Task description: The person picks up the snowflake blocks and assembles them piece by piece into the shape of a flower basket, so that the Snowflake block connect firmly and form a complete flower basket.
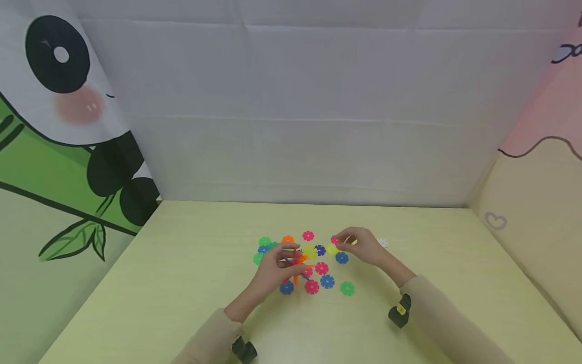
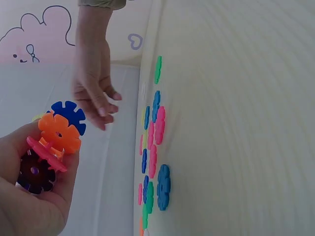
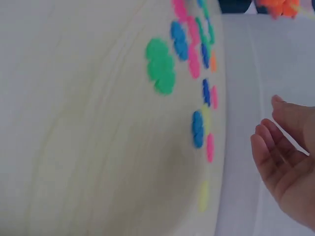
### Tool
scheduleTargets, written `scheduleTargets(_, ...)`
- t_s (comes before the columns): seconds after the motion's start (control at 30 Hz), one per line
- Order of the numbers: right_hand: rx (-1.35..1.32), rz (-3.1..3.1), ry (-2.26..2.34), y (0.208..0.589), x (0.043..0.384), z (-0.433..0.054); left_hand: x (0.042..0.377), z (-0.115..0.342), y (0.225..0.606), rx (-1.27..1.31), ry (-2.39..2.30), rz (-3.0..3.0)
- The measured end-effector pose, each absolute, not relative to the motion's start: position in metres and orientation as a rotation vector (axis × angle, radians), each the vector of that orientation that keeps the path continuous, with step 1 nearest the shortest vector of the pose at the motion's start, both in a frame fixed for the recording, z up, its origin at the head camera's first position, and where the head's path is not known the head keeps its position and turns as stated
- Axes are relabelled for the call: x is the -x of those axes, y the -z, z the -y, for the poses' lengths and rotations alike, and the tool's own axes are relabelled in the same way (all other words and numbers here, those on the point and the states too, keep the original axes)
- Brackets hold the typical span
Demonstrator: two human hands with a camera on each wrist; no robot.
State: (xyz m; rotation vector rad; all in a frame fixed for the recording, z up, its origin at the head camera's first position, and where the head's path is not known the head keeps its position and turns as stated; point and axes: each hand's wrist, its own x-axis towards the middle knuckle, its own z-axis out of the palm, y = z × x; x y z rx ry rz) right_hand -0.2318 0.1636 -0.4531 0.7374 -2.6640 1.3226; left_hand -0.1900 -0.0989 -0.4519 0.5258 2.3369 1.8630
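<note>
Fingers of left hand [image 1: 274, 269] clamp disc cluster [image 2: 54, 144] above table [image 1: 182, 303], long axis unclear; orange disc [image 2: 68, 140] faces left wrist camera, pink disc [image 2: 45, 153] slants edge-on. Farther off, right hand [image 1: 365, 246]: thumb and fingertips apart, near loose discs [image 1: 327, 281].

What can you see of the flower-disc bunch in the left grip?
The flower-disc bunch looks plastic, with notched rims: an orange disc in front, a blue disc behind it, a pink disc nearly edge-on, and a very dark disc lower down. They seem slotted together at different angles. The left grip holds the bunch above the table.
</note>
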Motion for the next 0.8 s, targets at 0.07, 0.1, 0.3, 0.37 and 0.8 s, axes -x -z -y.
scheduleTargets(0.07,-0.723,2.777,-1.269,0.464,0.241,-0.173,0.189,0.102,0.452,-0.524,-1.866,-2.329)
scheduleTargets(0.1,-0.722,2.821,-1.256,0.469,0.245,-0.177,0.189,0.104,0.452,-0.529,-1.868,-2.324)
scheduleTargets(0.3,-0.712,2.973,-1.270,0.485,0.258,-0.183,0.186,0.107,0.453,-0.503,-1.878,-2.318)
scheduleTargets(0.37,-0.705,2.997,-1.272,0.487,0.258,-0.182,0.186,0.108,0.454,-0.491,-1.879,-2.314)
scheduleTargets(0.8,-0.782,2.956,-1.150,0.471,0.241,-0.171,0.181,0.099,0.447,-0.499,-1.961,-2.274)
